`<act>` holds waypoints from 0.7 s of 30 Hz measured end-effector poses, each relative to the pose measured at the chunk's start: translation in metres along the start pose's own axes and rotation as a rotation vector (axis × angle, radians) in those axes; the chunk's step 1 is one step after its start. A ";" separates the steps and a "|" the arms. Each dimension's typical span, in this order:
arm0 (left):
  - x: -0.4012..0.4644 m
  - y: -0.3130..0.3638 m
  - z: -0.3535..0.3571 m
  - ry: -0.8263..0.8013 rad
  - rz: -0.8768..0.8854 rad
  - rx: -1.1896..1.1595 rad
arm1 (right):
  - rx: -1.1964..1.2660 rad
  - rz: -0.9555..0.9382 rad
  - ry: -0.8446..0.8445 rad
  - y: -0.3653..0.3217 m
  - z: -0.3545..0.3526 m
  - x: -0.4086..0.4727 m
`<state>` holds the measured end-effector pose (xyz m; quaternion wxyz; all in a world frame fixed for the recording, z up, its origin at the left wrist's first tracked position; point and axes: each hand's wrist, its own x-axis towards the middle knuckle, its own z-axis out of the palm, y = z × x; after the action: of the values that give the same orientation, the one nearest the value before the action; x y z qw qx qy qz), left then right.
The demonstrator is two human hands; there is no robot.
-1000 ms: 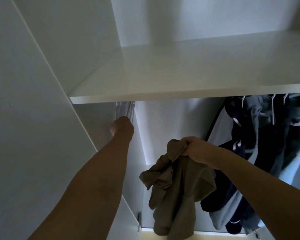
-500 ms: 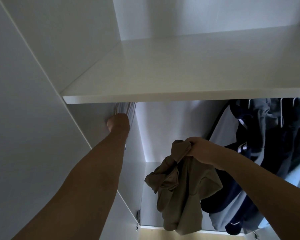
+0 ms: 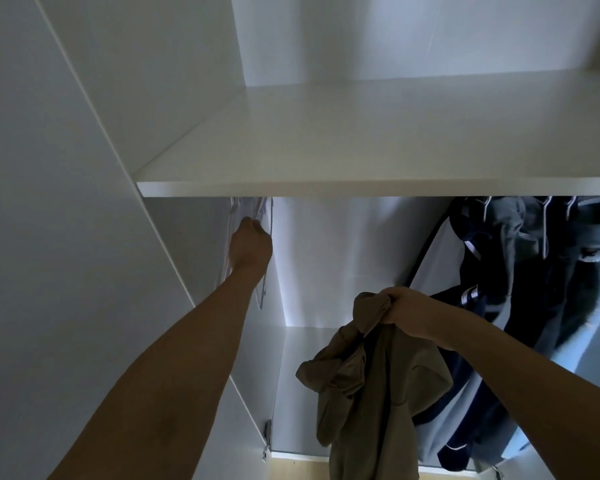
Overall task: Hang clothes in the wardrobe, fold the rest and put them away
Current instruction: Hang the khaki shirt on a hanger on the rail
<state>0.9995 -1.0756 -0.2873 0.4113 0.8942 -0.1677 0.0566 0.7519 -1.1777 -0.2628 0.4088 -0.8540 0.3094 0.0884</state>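
Two hands are busy under the wardrobe shelf [image 3: 326, 188], my landmark. My right hand [image 3: 407, 308] is closed in a fist round a bunched corner of the olive garment [image 3: 371, 393], which hangs limp well below the shelf, in front of the wardrobe's back wall. It looks soft, light and floppy, so I would take it by the collar or shoulders for hanging. My left hand [image 3: 250, 247], just under the shelf's left end, curls on the clear hangers [image 3: 262, 216]; these look stiff, slick and light. Dark hung clothes [image 3: 520, 289] crowd below the shelf's right end.
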 end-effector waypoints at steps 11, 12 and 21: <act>-0.127 -0.018 -0.073 -0.228 0.142 -0.138 | 0.557 0.139 -0.081 0.024 -0.008 -0.022; -0.141 -0.018 -0.084 -0.250 0.145 -0.126 | 0.591 0.174 -0.086 0.029 -0.010 -0.028; -0.264 0.013 -0.216 -0.247 0.220 0.221 | 0.563 0.113 0.095 0.030 -0.025 -0.070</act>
<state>0.7554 -0.8539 -0.1991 0.2784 0.9102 -0.3064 0.0092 0.6757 -1.1788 -0.2376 0.6094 -0.6915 0.3874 -0.0185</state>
